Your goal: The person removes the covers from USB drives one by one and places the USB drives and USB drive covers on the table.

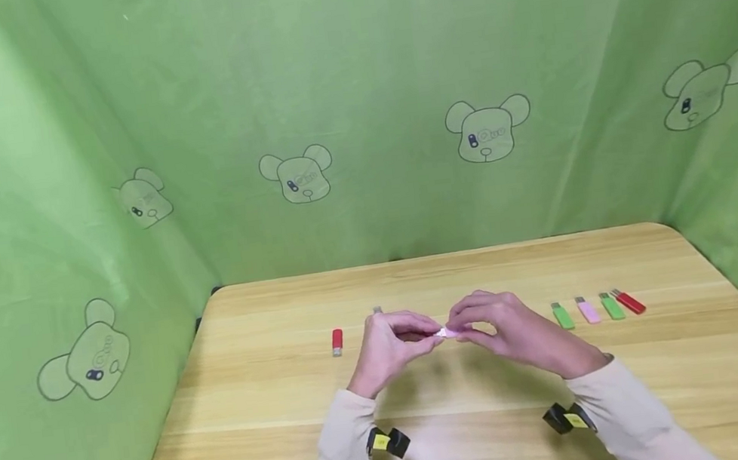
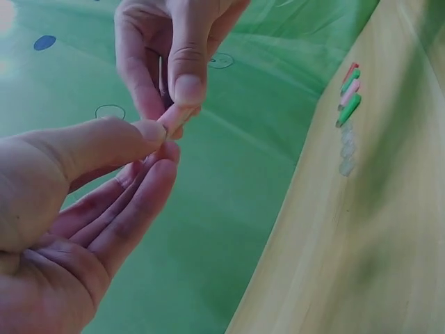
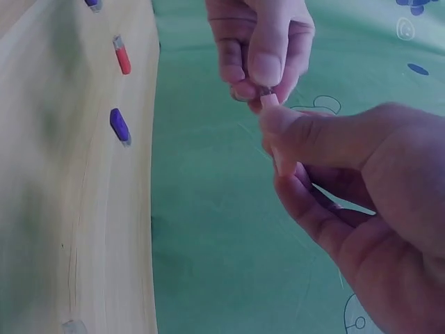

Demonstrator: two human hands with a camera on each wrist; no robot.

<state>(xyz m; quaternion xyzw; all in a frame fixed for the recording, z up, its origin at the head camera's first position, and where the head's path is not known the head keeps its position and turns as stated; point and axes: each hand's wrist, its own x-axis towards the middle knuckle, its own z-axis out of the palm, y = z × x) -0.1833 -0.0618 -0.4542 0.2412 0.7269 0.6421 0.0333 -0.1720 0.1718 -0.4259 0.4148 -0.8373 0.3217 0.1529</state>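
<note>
Above the table, both hands meet at a small pink USB stick (image 1: 450,332). My right hand (image 1: 510,331) pinches its pink body between thumb and fingers, as the right wrist view shows from close by. From the other side, my left hand (image 1: 389,349) pinches the end where the metal plug is; the left thumb and fingers cover most of that end. I cannot tell whether a clear cap is on the plug. In the left wrist view, the pink body (image 2: 174,120) shows between the two thumbs.
On the table's (image 1: 259,402) right lie a green stick (image 1: 562,316), a pink one (image 1: 588,310), another green and a red one (image 1: 631,301). Clear pieces (image 2: 348,149) line up beside them. Left are a red stick (image 1: 337,342) and blue ones (image 3: 119,125). A green curtain (image 1: 380,206) stands behind.
</note>
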